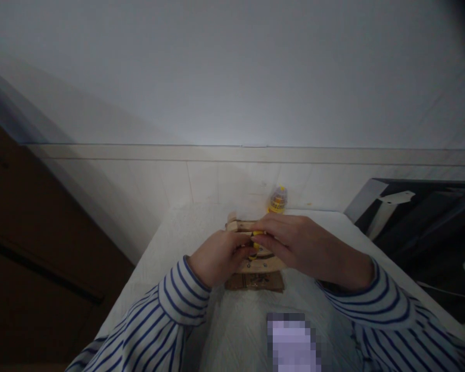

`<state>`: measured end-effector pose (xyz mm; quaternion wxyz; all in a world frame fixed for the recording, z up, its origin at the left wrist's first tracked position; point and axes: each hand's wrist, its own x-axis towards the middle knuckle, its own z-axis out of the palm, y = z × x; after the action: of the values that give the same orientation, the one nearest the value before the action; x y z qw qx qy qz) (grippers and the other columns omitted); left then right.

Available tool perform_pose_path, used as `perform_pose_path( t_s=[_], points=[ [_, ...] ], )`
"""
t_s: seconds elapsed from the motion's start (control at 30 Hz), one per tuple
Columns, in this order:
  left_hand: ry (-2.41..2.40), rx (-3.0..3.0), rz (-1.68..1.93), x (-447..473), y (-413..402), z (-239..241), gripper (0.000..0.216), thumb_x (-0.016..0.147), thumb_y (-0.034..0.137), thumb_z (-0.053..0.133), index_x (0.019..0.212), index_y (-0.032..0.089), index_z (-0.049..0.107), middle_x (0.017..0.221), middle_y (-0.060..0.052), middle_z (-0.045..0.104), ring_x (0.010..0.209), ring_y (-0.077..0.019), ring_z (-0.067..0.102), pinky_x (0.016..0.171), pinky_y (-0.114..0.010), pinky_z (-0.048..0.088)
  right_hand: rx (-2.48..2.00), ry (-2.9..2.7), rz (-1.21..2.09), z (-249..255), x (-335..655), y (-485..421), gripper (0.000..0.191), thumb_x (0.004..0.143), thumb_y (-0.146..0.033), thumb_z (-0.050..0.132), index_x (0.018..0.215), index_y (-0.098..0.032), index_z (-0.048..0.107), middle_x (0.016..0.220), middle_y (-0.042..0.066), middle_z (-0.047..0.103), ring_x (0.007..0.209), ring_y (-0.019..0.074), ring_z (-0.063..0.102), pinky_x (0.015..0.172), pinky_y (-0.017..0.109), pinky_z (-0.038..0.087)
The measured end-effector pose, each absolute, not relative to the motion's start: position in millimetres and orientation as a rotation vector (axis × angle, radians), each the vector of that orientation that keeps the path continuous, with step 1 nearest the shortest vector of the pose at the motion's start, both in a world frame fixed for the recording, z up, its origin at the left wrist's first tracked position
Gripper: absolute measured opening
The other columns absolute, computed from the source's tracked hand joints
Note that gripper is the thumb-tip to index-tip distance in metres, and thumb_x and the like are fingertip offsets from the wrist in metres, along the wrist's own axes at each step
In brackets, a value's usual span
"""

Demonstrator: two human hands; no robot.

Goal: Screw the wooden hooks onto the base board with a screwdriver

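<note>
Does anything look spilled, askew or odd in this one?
No spill or damage stands out around the pale slatted wooden object. One oddity: a blocky, pixelated lilac patch near bottom centre-right hides whatever lies beneath.

- Sleeves [155,320]: white with blue stripes
- Small held piece [256,239]: yellow
- Slatted wooden piece [261,265]: pale tan
- Flat piece [236,282]: brown, dark pattern
- Container [278,203]: yellow, dark markings
- Surface [172,232]: white

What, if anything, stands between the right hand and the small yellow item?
Nothing visible: the right hand touches the small yellow item directly, above the slatted wooden piece. The clear-topped yellow container stands beyond the hand.
</note>
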<state>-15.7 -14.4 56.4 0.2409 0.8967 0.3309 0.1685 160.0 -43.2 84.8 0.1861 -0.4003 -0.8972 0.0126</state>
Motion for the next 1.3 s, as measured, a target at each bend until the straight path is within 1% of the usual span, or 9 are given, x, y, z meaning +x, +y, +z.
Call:
perform_pose_path(
  t_s=[0.13, 0.23, 0.4, 0.6, 0.7, 0.8, 0.97, 1.1, 1.3],
  points=[
    [0.959, 2.471, 0.476, -15.2, -15.6, 57.7, 0.019, 0.081, 0.019, 0.046, 0.088, 0.016, 0.064, 0.077, -0.003, 0.066, 0.069, -0.0144, 0.058, 0.061, -0.022, 0.042, -1.147, -2.521, 0.032, 85.0, 159.5, -43.3, 0.023, 0.089, -0.028, 0.037, 0.098, -0.016, 0.055, 0.084, 0.005, 0.058, 0.078, 0.0163, 0.055, 0.069, 0.03, 0.044],
    [1.06, 2.466, 0.468, -14.0, -17.2, 59.1, 0.019, 0.08, 0.026, 0.049, 0.083, 0.017, 0.066, 0.069, -0.002, 0.065, 0.061, -0.0137, 0.056, 0.058, -0.022, 0.041, -1.146, -2.521, 0.029, 85.2, 159.4, -43.3, 0.022, 0.089, -0.028, 0.037, 0.097, -0.016, 0.054, 0.086, 0.005, 0.059, 0.079, 0.0161, 0.055, 0.07, 0.03, 0.043],
    [1.181, 2.441, 0.509, -12.1, -19.3, 59.6, 0.023, 0.08, 0.035, 0.05, 0.082, 0.02, 0.068, 0.068, -0.003, 0.065, 0.06, -0.014, 0.056, 0.056, -0.022, 0.04, -1.152, -2.531, 0.026, 86.0, 160.0, -43.7, 0.024, 0.089, -0.028, 0.036, 0.1, -0.016, 0.054, 0.088, 0.006, 0.059, 0.082, 0.017, 0.055, 0.072, 0.031, 0.044],
    [1.169, 2.438, 0.516, -12.0, -18.4, 58.1, 0.026, 0.08, 0.036, 0.049, 0.076, 0.019, 0.068, 0.064, -0.003, 0.065, 0.057, -0.0133, 0.056, 0.054, -0.022, 0.039, -1.067, -2.522, 0.052, 84.4, 161.2, -44.2, 0.025, 0.087, -0.024, 0.04, 0.108, -0.017, 0.05, 0.104, 0.007, 0.058, 0.095, 0.0173, 0.053, 0.082, 0.033, 0.043],
    [1.15, 2.442, 0.527, -11.4, -17.6, 58.0, 0.026, 0.08, 0.036, 0.049, 0.075, 0.018, 0.067, 0.065, -0.002, 0.065, 0.057, -0.0131, 0.056, 0.054, -0.021, 0.039, -1.001, -2.542, 0.035, 83.5, 161.4, -44.5, 0.025, 0.087, -0.019, 0.036, 0.109, -0.017, 0.05, 0.105, 0.007, 0.058, 0.097, 0.0169, 0.053, 0.084, 0.033, 0.043],
    [1.13, 2.453, 0.529, -10.7, -17.6, 58.1, 0.025, 0.08, 0.034, 0.049, 0.076, 0.018, 0.067, 0.066, -0.002, 0.065, 0.058, -0.013, 0.056, 0.054, -0.021, 0.039, -0.995, -2.566, 0.007, 83.1, 161.5, -44.7, 0.023, 0.087, -0.017, 0.036, 0.102, -0.016, 0.053, 0.1, 0.007, 0.059, 0.093, 0.0169, 0.054, 0.081, 0.033, 0.044],
    [1.081, 2.484, 0.501, -9.2, -17.8, 57.0, 0.022, 0.082, 0.029, 0.047, 0.078, 0.017, 0.065, 0.069, -0.002, 0.065, 0.06, -0.0129, 0.056, 0.055, -0.021, 0.039, -1.052, -2.56, 0.011, 82.6, 161.9, -44.2, 0.021, 0.088, -0.021, 0.036, 0.1, -0.016, 0.053, 0.095, 0.006, 0.059, 0.088, 0.0169, 0.054, 0.077, 0.032, 0.045],
    [1.011, 2.5, 0.516, -8.1, -17.8, 56.1, 0.02, 0.083, 0.024, 0.045, 0.084, 0.016, 0.064, 0.076, -0.003, 0.065, 0.067, -0.0141, 0.058, 0.059, -0.022, 0.041, -1.078, -2.558, 0.006, 81.7, 162.3, -43.6, 0.022, 0.089, -0.024, 0.036, 0.098, -0.016, 0.054, 0.092, 0.007, 0.058, 0.086, 0.0169, 0.055, 0.075, 0.032, 0.045],
    [0.942, 2.53, 0.526, -7.6, -17.3, 55.5, 0.018, 0.083, 0.019, 0.044, 0.083, 0.016, 0.061, 0.077, -0.003, 0.065, 0.068, -0.0135, 0.058, 0.058, -0.021, 0.04, -1.089, -2.529, 0.021, 80.6, 163.4, -43.5, 0.022, 0.089, -0.027, 0.037, 0.096, -0.016, 0.054, 0.089, 0.006, 0.057, 0.084, 0.0167, 0.055, 0.074, 0.032, 0.045]
  ],
)
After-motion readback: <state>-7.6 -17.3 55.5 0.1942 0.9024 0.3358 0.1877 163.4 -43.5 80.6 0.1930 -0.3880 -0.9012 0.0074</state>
